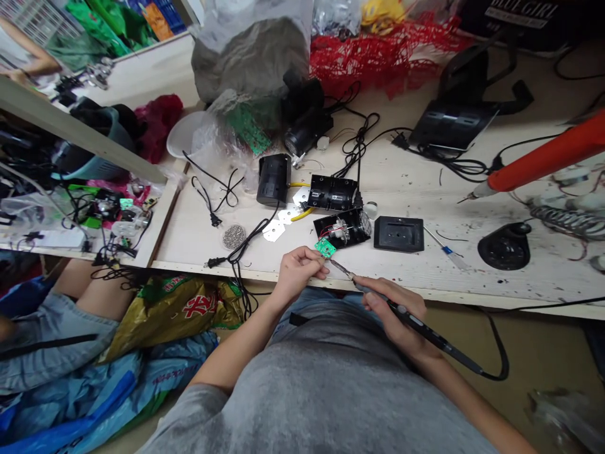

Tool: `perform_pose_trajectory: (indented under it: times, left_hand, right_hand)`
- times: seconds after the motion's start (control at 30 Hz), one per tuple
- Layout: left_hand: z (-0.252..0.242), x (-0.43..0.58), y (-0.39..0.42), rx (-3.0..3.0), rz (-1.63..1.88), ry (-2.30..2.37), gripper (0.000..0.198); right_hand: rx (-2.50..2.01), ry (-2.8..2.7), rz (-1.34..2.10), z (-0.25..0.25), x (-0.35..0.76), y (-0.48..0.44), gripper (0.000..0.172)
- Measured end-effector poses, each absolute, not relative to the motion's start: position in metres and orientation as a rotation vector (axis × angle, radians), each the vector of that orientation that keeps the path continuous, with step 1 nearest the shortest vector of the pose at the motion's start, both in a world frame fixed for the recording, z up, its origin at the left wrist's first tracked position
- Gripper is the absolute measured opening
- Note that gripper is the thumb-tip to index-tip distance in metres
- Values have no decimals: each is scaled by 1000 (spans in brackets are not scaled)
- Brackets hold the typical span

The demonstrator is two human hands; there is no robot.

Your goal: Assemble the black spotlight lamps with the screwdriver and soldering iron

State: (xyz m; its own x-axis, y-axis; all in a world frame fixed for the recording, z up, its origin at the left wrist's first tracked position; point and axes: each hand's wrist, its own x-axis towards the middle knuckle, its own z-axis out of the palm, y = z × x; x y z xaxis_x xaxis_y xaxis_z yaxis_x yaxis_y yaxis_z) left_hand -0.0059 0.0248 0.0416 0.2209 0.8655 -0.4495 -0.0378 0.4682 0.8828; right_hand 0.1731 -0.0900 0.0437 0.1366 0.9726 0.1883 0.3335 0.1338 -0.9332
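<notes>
My left hand (pixel 302 270) is closed in a pinch at the near edge of a small green circuit board (pixel 325 248). The board sits by the table's front edge, and thin red wires lead from it toward a black housing with a clear round part (pixel 341 229). My right hand (pixel 399 309) grips a soldering iron (pixel 410 320) like a pen. Its metal tip touches or nearly touches the board's lower right corner, close to my left fingertips. Whether a thin wire is also between the left fingers is too small to tell.
Around lie black casings (pixel 331 192), a black rectangular tray (pixel 398 234), a screwdriver (pixel 444 249), a dish of small metal parts (pixel 234 237) and tangled cords (pixel 359 148). An orange pointed tool (pixel 543 157) hangs at right. Another person's legs (pixel 75 302) are at left.
</notes>
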Motion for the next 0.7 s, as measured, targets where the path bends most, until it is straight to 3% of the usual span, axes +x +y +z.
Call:
perform_pose_trajectory:
  times: [0.37,0.7]
  left_hand:
    - [41,-6,24,884,755,1162,25]
    - [42,-5,23,877,757,1173,24]
  right_hand:
    - [-1399,-1408,782,47,173,-88,24]
    - [-1214,-1649,530,41,173,-82,31]
